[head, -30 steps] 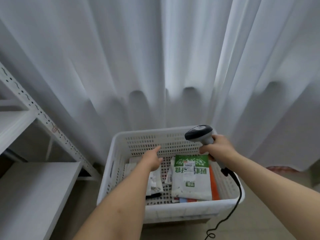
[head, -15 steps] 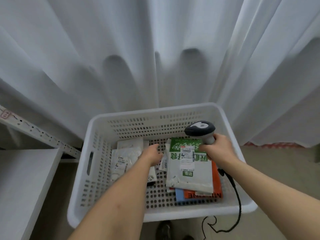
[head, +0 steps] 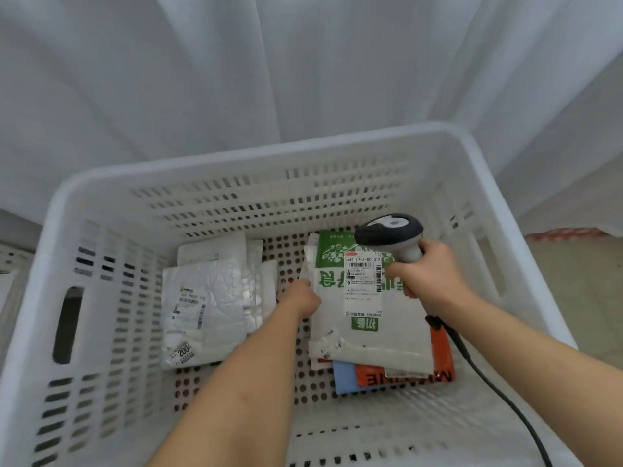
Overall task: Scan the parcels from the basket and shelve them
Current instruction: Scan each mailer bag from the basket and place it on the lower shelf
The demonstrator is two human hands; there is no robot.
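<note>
One white perforated basket (head: 101,203) holds two parcel stacks. The right hand (head: 426,276) grips one corded barcode scanner (head: 391,232) above the green-and-white parcel (head: 364,318). The left hand (head: 303,298) touches that parcel's left edge; finger state cannot be told. Left of its fingers lie silver-white parcels (head: 209,308), bare floor between.

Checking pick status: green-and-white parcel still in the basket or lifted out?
In. The green-and-white parcel lies flat atop other parcels inside the basket; left hand touches its edge.
</note>
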